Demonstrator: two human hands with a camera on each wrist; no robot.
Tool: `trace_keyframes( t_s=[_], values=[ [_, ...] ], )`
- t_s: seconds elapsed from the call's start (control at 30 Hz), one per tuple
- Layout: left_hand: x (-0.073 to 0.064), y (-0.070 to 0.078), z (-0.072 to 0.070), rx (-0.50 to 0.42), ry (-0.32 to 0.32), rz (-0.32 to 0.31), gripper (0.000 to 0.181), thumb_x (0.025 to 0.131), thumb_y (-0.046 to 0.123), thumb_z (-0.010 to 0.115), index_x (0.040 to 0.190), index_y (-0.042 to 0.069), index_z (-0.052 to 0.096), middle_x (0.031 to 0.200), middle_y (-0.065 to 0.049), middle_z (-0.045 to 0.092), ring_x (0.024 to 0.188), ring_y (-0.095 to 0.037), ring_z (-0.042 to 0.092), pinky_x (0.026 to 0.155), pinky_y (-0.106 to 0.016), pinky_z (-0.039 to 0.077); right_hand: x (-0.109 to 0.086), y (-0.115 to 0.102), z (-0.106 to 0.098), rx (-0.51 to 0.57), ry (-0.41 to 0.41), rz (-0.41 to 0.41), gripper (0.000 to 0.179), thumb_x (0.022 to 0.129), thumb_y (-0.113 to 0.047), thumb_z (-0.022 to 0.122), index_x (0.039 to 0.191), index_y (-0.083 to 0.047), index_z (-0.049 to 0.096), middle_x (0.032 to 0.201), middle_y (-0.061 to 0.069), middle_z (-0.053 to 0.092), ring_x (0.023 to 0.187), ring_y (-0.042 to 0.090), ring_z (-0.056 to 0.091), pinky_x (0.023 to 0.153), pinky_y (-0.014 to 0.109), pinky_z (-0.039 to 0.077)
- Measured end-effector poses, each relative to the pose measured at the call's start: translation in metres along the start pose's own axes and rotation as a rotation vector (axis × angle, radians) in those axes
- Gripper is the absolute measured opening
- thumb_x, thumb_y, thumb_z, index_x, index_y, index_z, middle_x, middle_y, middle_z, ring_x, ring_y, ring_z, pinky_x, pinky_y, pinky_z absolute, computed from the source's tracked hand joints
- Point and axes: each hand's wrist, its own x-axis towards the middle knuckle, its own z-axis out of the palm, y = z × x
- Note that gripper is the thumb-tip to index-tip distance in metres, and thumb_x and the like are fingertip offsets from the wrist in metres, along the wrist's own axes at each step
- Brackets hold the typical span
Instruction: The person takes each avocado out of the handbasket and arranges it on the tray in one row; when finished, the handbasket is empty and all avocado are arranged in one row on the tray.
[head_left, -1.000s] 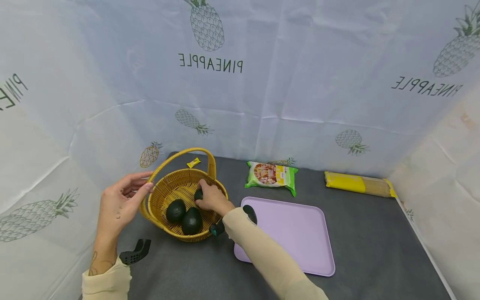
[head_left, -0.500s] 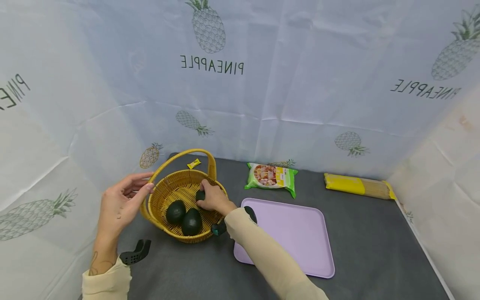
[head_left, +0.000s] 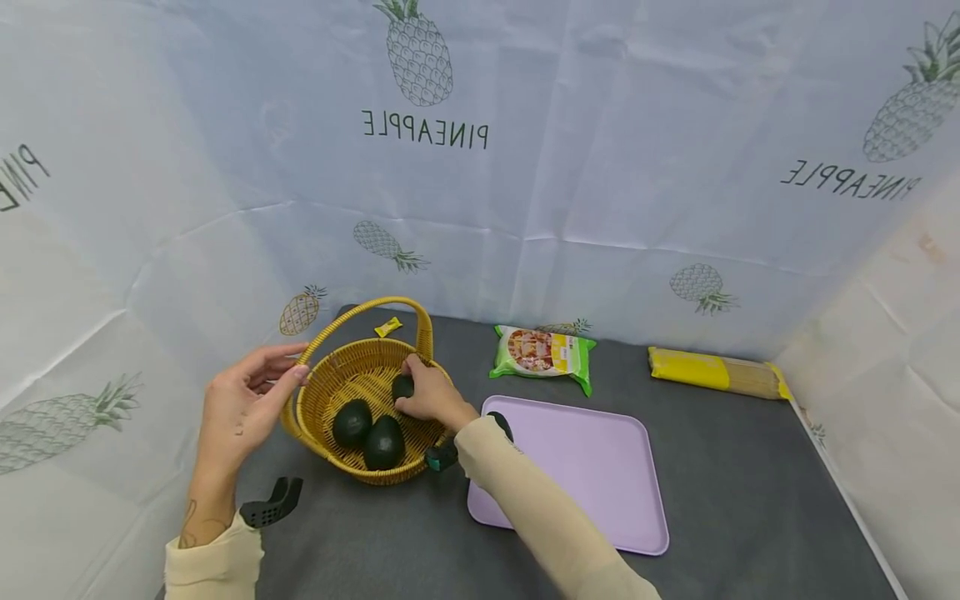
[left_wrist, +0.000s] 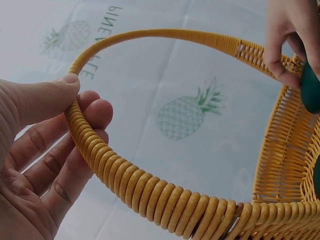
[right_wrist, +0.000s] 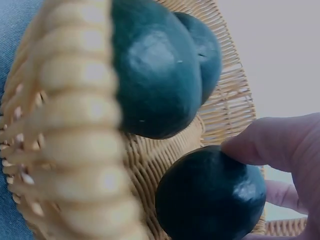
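A yellow woven basket [head_left: 337, 350] with a tall arched handle stands at the left of the table. My left hand [head_left: 243, 396] grips that handle [left_wrist: 125, 182] on its left side, thumb on one face and fingers curled behind. Inside the basket, my right hand [head_left: 435, 393] holds a dark green avocado [right_wrist: 210, 195] between thumb and fingers, near the right wall. Two more avocados, one [head_left: 352, 423] further left and another [head_left: 384, 443] in front, lie together on the basket floor.
A lilac tray [head_left: 600, 467] lies right of the basket, partly under the right forearm. Behind it is a green food packet [head_left: 542, 354]. A yellow pack of noodles [head_left: 720, 372] lies at the back right, and a small yellow sachet [head_left: 387, 326] behind the basket.
My right hand and its avocado have shifted slightly to the right within the basket. My left hand keeps its grip on the handle.
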Motion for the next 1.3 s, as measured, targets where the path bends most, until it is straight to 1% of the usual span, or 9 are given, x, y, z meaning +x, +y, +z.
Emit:
trace_keyframes(
  t_s=[0.23,0.33,0.63,0.9,0.97,1.07,1.17,1.2,1.3],
  values=[
    [0.0,0.0,0.0,0.0,0.003,0.003,0.032,0.091,0.003,0.074,0.122,0.013,0.074,0.089,-0.009,0.076,0.075,0.008,0.067,0.065,-0.009,0.049,-0.013,-0.002,-0.012,0.057,0.034,-0.016,0.045,0.092,-0.031,0.071,0.13,-0.022,0.049,0.124,0.008,0.064,0.09,0.018,0.062,0.074,0.03,0.051],
    [0.0,0.002,0.0,0.006,0.003,0.001,0.032,0.091,0.003,0.075,0.122,0.013,0.074,0.089,-0.008,0.076,0.075,0.007,0.067,0.065,-0.009,0.049,-0.021,-0.002,-0.017,0.105,0.051,-0.043,0.045,0.093,-0.032,0.07,0.131,-0.023,0.048,0.127,0.009,0.064,0.087,0.018,0.062,0.072,0.031,0.05],
    [0.001,0.0,0.0,0.014,0.006,-0.001,0.032,0.091,0.005,0.075,0.122,0.013,0.074,0.09,-0.009,0.076,0.076,0.006,0.067,0.066,-0.009,0.049,-0.038,0.0,-0.035,0.212,0.127,-0.078,0.045,0.093,-0.033,0.07,0.131,-0.023,0.048,0.107,0.012,0.067,0.069,0.017,0.062,0.065,0.03,0.05],
    [0.0,0.0,0.0,-0.007,0.009,0.011,0.033,0.09,0.001,0.075,0.121,0.012,0.074,0.089,-0.011,0.076,0.075,0.002,0.069,0.065,-0.009,0.049,-0.051,0.009,-0.048,0.262,0.195,-0.092,0.048,0.093,-0.032,0.07,0.133,-0.022,0.047,0.097,0.01,0.067,0.063,0.017,0.063,0.058,0.03,0.052],
    [0.0,0.0,-0.001,-0.008,0.009,0.014,0.033,0.09,0.001,0.075,0.121,0.012,0.074,0.089,-0.011,0.076,0.075,0.002,0.069,0.065,-0.009,0.049,-0.056,0.012,-0.052,0.278,0.216,-0.084,0.048,0.093,-0.032,0.07,0.134,-0.022,0.047,0.101,0.011,0.068,0.066,0.019,0.064,0.059,0.032,0.052],
    [0.0,-0.001,-0.001,-0.004,0.009,0.014,0.033,0.09,0.001,0.075,0.121,0.012,0.074,0.089,-0.01,0.076,0.075,0.004,0.068,0.065,-0.009,0.048,-0.063,0.018,-0.057,0.296,0.247,-0.062,0.048,0.093,-0.032,0.07,0.134,-0.023,0.048,0.113,0.014,0.068,0.091,0.025,0.069,0.069,0.038,0.055],
    [0.0,-0.001,-0.001,-0.003,0.01,0.015,0.033,0.09,0.001,0.075,0.121,0.011,0.074,0.089,-0.011,0.075,0.075,0.004,0.067,0.065,-0.009,0.048,-0.07,0.027,-0.062,0.3,0.279,-0.031,0.047,0.093,-0.032,0.071,0.133,-0.025,0.048,0.122,0.015,0.066,0.105,0.03,0.067,0.076,0.043,0.056],
    [0.0,-0.001,-0.001,-0.002,0.01,0.015,0.033,0.09,0.001,0.075,0.121,0.011,0.074,0.089,-0.011,0.075,0.075,0.004,0.067,0.065,-0.009,0.048,-0.072,0.029,-0.063,0.303,0.286,-0.02,0.047,0.093,-0.032,0.071,0.134,-0.025,0.048,0.124,0.015,0.066,0.108,0.03,0.066,0.078,0.044,0.056],
    [-0.001,-0.001,-0.001,-0.009,0.011,0.018,0.033,0.09,0.001,0.075,0.121,0.012,0.074,0.088,-0.011,0.075,0.074,0.002,0.068,0.064,-0.009,0.048,-0.079,0.037,-0.067,0.312,0.314,0.005,0.049,0.092,-0.033,0.071,0.135,-0.026,0.049,0.126,0.015,0.065,0.102,0.029,0.067,0.077,0.044,0.055]
  ],
)
